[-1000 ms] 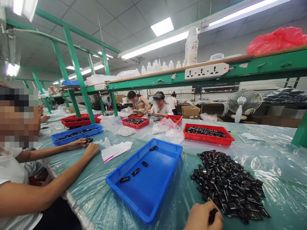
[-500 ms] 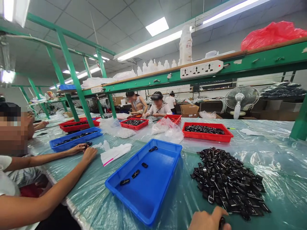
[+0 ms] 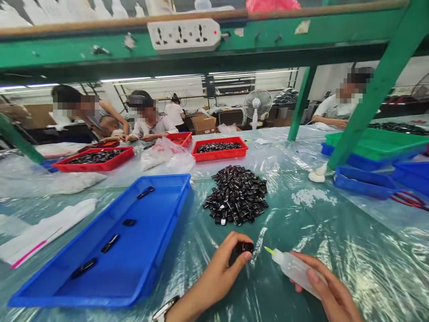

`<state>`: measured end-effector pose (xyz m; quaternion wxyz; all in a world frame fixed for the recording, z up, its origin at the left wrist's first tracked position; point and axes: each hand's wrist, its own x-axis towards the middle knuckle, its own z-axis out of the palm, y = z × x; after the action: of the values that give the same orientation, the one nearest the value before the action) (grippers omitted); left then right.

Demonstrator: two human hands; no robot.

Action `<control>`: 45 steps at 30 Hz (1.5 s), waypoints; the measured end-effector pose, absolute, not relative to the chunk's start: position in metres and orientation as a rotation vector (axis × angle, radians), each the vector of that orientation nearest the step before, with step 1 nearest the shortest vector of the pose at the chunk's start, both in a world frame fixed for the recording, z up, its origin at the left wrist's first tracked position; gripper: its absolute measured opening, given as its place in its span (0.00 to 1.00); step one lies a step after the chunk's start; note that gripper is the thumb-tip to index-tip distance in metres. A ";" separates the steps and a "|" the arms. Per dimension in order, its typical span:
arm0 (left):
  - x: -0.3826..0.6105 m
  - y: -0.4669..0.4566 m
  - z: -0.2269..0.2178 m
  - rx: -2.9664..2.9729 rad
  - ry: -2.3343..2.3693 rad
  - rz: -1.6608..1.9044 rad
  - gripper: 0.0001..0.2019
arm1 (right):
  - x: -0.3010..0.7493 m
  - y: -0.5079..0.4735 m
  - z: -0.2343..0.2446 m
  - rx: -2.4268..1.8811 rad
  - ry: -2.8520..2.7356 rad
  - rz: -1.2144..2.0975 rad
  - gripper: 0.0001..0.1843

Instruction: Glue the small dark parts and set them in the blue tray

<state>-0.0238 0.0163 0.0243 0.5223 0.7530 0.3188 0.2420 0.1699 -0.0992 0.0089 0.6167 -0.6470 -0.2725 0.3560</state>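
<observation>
My left hand (image 3: pixel 219 275) pinches a small black part (image 3: pixel 244 247) between thumb and fingers, low in the middle of the view. My right hand (image 3: pixel 326 290) is wrapped round a small translucent squeeze bottle (image 3: pixel 292 269). Its yellow-green nozzle (image 3: pixel 268 250) points left toward the black part, a short gap away. A heap of the same black parts (image 3: pixel 236 194) lies on the plastic-covered table just beyond both hands. A blue tray (image 3: pixel 110 268) with several black parts in it sits to the left of my left hand.
Red trays (image 3: pixel 219 154) of black parts stand further back, where several people sit working. A green post (image 3: pixel 375 85) rises at the right beside stacked blue and green trays (image 3: pixel 365 181). Red-handled scissors (image 3: pixel 410 199) lie at the far right. A power strip (image 3: pixel 184 33) hangs on the shelf overhead.
The view has swung down and to the right. My left hand now holds one black part clear of the heap, and my right hand has come into view with the bottle.
</observation>
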 end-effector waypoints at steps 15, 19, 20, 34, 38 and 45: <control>-0.024 0.013 0.033 1.856 0.743 0.548 0.12 | 0.192 -0.103 -0.006 -1.525 -0.948 0.932 0.21; -0.024 0.013 0.035 2.036 0.674 0.564 0.10 | 0.204 -0.106 -0.010 -1.500 -1.082 0.839 0.17; -0.023 0.013 0.035 2.069 0.661 0.558 0.10 | 0.204 -0.106 -0.010 -1.504 -1.095 0.815 0.17; -0.019 0.009 0.038 2.113 0.540 0.564 0.10 | 0.199 -0.104 0.003 -1.478 -0.968 0.790 0.18; -0.019 0.008 0.038 2.123 0.531 0.570 0.10 | 0.185 -0.105 0.014 -1.491 -0.799 0.822 0.23; -0.017 0.008 0.035 2.101 0.488 0.606 0.10 | 0.174 -0.104 0.024 -1.506 -0.653 0.866 0.28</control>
<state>-0.0170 0.0078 0.0351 0.4357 0.8441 0.1961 0.2433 0.1740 -0.1042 0.0243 0.5994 -0.6495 -0.2818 0.3733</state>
